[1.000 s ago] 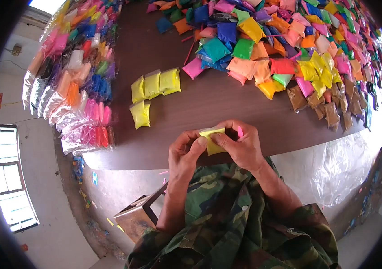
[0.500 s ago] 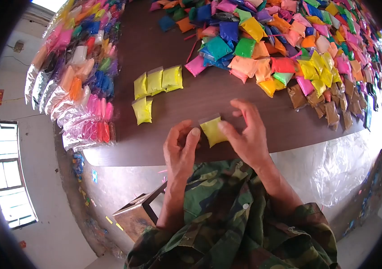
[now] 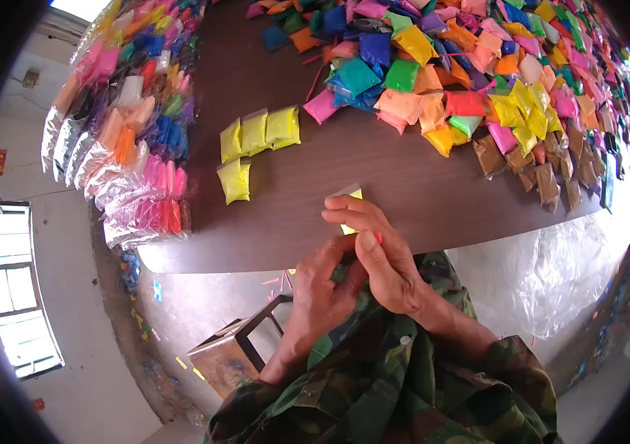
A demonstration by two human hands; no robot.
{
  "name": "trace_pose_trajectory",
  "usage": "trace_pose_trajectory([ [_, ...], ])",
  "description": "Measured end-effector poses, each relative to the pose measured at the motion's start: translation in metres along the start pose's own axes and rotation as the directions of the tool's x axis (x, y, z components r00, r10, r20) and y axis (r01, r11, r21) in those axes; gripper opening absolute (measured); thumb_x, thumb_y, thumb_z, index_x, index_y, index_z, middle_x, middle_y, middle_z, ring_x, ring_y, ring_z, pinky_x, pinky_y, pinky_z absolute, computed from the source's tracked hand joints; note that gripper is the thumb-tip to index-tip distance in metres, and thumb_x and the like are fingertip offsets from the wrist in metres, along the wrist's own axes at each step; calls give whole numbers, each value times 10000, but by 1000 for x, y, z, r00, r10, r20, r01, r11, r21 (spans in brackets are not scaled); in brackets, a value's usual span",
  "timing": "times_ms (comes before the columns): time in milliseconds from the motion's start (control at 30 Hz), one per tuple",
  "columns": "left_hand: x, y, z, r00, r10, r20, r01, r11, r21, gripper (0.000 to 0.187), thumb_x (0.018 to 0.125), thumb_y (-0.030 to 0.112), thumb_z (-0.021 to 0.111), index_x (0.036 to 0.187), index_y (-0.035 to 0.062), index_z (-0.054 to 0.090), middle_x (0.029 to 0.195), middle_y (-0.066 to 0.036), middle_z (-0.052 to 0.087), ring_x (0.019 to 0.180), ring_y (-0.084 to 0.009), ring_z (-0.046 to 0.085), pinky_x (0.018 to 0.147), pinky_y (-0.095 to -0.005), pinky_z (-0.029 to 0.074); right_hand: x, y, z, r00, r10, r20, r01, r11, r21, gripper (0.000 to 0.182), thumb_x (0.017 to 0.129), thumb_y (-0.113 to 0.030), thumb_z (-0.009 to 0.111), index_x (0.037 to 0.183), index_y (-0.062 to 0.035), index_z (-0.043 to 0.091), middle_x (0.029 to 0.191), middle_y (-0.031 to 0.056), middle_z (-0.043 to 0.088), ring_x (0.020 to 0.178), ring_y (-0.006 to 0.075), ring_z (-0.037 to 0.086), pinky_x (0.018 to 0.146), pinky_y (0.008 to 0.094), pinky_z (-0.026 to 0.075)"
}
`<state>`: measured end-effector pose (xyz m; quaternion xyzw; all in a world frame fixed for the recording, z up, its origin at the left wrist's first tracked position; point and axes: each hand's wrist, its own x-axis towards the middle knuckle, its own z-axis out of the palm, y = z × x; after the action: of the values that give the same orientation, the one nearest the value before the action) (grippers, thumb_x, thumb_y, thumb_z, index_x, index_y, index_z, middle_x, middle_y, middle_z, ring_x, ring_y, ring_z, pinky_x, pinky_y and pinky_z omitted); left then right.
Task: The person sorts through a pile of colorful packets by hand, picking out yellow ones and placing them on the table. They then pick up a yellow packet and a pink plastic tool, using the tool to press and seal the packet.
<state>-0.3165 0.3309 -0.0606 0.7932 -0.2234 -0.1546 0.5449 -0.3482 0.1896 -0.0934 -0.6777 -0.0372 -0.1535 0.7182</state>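
Note:
My two hands meet at the table's front edge. The left hand has its fingers curled against the palm side of my right hand. A small pinkish-red bit shows between them near the right thumb; what it belongs to is hidden. The right fingers stretch out to the left over a yellow packet lying on the table and cover most of it. To the left lie more yellow packets, three in a row and one below them.
A large heap of colourful packets covers the table's back and right. Clear bags of coloured packets line the left side. Brown packets lie at the right. Below the table's edge stand a box-like wooden stool and clear plastic sheeting.
Both hands have moved down toward the table's edge and come together. The right hand has left its hold near the yellow packet, which stays on the table and is now mostly covered.

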Motion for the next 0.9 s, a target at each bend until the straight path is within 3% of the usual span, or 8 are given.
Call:
trace_pose_trajectory([
  [100,-3,-13,-11,979,-191,-64,191,981,-13,224,982,89,697,1182,-8,678,873,-112,733,803,-169,709,741,-309,549,-2,6,-4,998,-48,-50,40,989,-146,315,1074,-244,564,1284,-28,657,1401,183,566,1250,353,584,1058,442,443],
  [133,-3,-18,-16,961,-260,-99,259,966,-19,237,999,120,689,1197,-10,669,851,-96,732,788,-153,698,735,-305,545,-2,9,-10,995,-89,-45,73,956,-285,302,1043,-226,604,1271,-36,661,1383,168,577,1250,353,585,1054,445,444],
  [233,7,-45,-28,954,-12,-299,51,991,123,204,1010,105,666,1174,-14,683,838,-89,730,777,-136,696,706,-290,535,5,23,-29,984,-176,24,155,783,-602,316,927,-165,721,1217,-48,682,1332,132,612,1230,350,599,1039,458,452],
  [300,9,-43,-30,966,-42,-254,94,976,196,166,1008,62,652,1159,9,695,860,-101,735,764,-136,697,686,-288,542,5,34,-31,979,-182,91,192,681,-706,360,821,-116,794,1163,-43,707,1307,117,638,1193,344,626,1028,468,463],
  [333,9,-44,-27,973,-39,-227,95,967,238,155,1005,54,652,1147,17,703,876,-104,739,768,-135,698,684,-290,544,4,36,-30,975,-176,132,215,631,-746,364,785,-98,815,1133,-58,714,1289,70,656,1192,306,638,1013,464,472],
  [467,15,-55,-10,975,103,-196,-40,953,300,101,966,11,682,1051,34,730,907,-117,738,764,-155,708,661,-308,545,2,40,-26,971,-212,108,220,625,-749,316,810,-106,797,1110,-62,710,1230,55,678,1176,282,648,1010,454,469],
  [667,34,-82,-16,924,292,-248,-86,789,608,98,889,-29,733,972,23,730,814,-114,672,661,-214,660,590,-321,503,3,45,-25,966,-245,87,222,599,-769,231,838,-121,773,1048,-70,691,1191,56,678,1160,271,649,1010,445,459],
  [900,32,-48,-14,940,225,-256,-88,886,454,85,863,-23,752,926,25,721,811,-118,657,653,-237,644,579,-328,494,5,37,-24,974,-213,81,200,630,-751,216,835,-112,769,1033,-77,689,1172,58,666,1132,269,653,1001,444,459],
])
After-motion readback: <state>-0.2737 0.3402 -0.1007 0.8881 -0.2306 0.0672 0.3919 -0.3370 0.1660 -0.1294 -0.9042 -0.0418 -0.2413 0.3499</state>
